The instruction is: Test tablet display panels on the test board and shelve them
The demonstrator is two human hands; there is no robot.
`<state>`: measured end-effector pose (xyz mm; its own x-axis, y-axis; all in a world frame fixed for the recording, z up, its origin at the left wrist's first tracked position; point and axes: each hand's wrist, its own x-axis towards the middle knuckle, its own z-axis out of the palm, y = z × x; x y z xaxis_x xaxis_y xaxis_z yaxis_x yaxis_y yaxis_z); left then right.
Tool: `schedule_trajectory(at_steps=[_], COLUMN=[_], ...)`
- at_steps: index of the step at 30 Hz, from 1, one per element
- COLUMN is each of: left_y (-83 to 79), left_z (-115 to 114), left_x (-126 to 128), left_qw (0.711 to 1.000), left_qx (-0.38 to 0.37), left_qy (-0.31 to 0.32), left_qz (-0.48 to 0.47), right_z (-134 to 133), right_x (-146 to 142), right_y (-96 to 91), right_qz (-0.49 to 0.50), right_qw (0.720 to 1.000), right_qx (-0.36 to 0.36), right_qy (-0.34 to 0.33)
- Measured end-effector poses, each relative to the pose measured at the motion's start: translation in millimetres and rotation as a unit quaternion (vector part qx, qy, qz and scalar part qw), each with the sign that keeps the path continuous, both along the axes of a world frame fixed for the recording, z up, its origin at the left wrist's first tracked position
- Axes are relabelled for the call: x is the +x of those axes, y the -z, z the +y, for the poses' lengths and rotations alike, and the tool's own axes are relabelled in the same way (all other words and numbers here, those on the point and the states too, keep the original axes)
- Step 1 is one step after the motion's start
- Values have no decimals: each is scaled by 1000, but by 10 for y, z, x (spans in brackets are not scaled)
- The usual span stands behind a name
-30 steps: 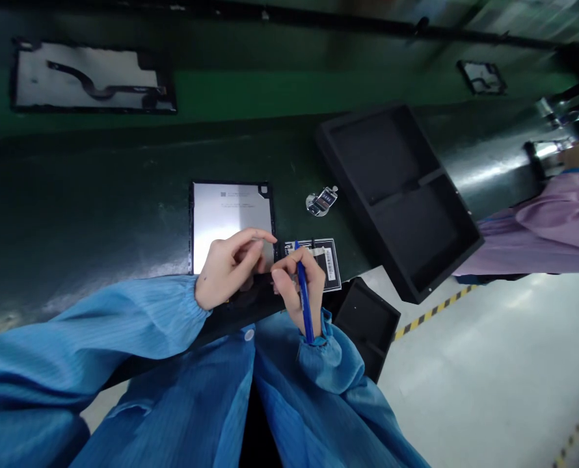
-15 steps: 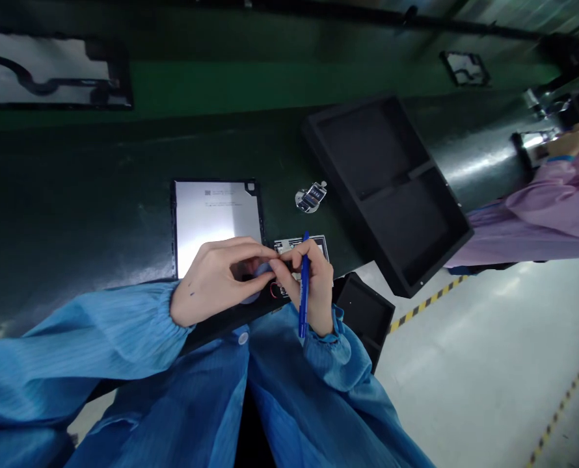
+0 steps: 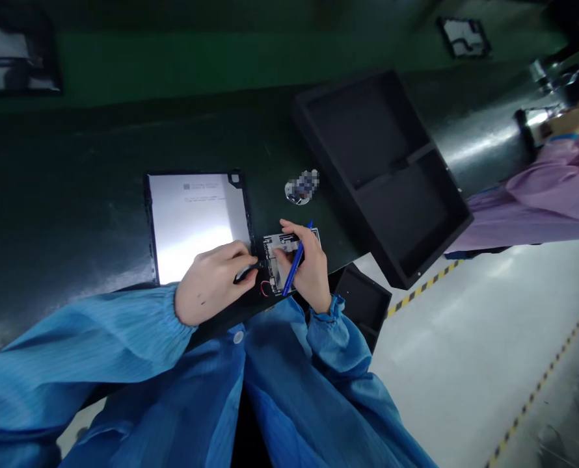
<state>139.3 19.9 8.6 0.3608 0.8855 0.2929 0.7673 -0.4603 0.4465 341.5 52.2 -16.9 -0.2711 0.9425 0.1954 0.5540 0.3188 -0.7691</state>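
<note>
My left hand [image 3: 216, 281] is closed in a pinch by the lower right corner of a flat screen panel [image 3: 196, 224] with a bright silvery back. Between its thumb and fingers shows a small dark part [image 3: 245, 272], its kind too small to make out. A blue pen [image 3: 296, 261] lies slantwise through my right hand [image 3: 309, 266], whose thumb and forefinger are spread above a circuit board [image 3: 274, 250]. A short red wire [image 3: 265, 288] loops out at the board's lower left. The right hand partly covers the board.
A black divided tray [image 3: 384, 179] stands at the right, beside a small shiny item [image 3: 302, 188] that is partly blurred. A smaller black box [image 3: 362, 296] sits lower down. Other panels [image 3: 464, 38] lie on the green strip. At far right a co-worker's hand [image 3: 575, 120] is at work.
My hands, whose fingertips met over the board, have come apart. The left moved left with the dark part; the right thumb and forefinger have spread and the pen has tilted.
</note>
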Motion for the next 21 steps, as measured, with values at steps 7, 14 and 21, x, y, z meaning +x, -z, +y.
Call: schedule_trajectory(at_steps=[7,14,21], left_y=[32,24,-19], left_z=[-53,-46,-54], left_x=[58,102,76], left_qw=[999,999,998], left_qx=[21,24,-1], left_qy=[-7,0,2], left_qz=[25,41,55], right_z=[-24,-23,-18], right_x=[-59,-64,-61], right_y=[-8,5,22], right_qz=[-19,-29,-29], right_qw=[1000,999,999], right_qx=[18,27,29], right_qy=[10,11,9])
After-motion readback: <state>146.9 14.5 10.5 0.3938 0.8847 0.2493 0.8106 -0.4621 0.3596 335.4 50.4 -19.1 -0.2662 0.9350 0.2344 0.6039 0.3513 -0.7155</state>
